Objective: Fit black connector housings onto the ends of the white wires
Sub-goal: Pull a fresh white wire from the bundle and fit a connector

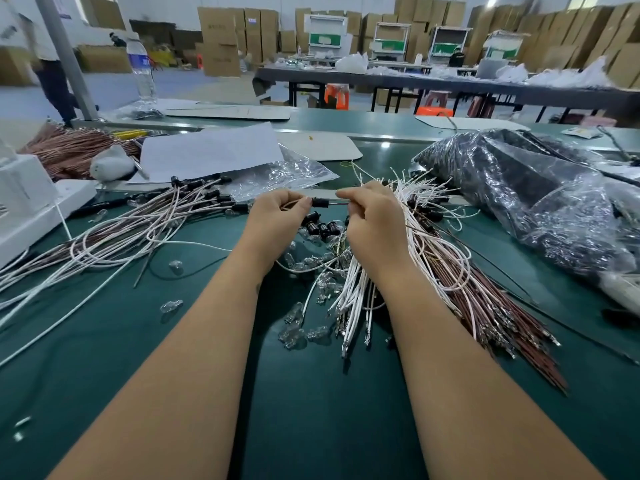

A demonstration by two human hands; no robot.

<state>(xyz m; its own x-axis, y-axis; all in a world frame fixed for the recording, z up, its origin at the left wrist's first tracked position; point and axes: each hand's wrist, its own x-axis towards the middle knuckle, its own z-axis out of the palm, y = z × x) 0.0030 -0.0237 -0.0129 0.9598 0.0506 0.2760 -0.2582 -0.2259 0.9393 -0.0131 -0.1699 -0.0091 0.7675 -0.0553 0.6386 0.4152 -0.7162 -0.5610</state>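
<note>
Black housing: a single black connector housing [317, 201] sits raised above the table between both hands, pinched at its left end by the left hand [277, 216]; likely held level so a wire end can run straight in
Right hand: the right hand [372, 216] pinches a thin wire end [337, 201] pointed at the housing's right face; whether it is seated yet cannot be told
Unfitted stock: the white wires [420, 216] fan out just right of the right hand, probably for a short reach; brown wires [485, 306] lie under and beside them
Spare housings: loose black housings [322, 228] lie just below the hands; small clear bulbs [298, 327] scatter nearer
Finished pile: fitted wires [152, 220] with black ends lie to the left, apart from the raw stock
Surface: green table mat [311, 410]; white paper sheet [211, 150] and clear plastic bag [540, 202] at the far side
Room: stacked cardboard boxes [221, 39], far tables, a water bottle [142, 67] at far left
</note>
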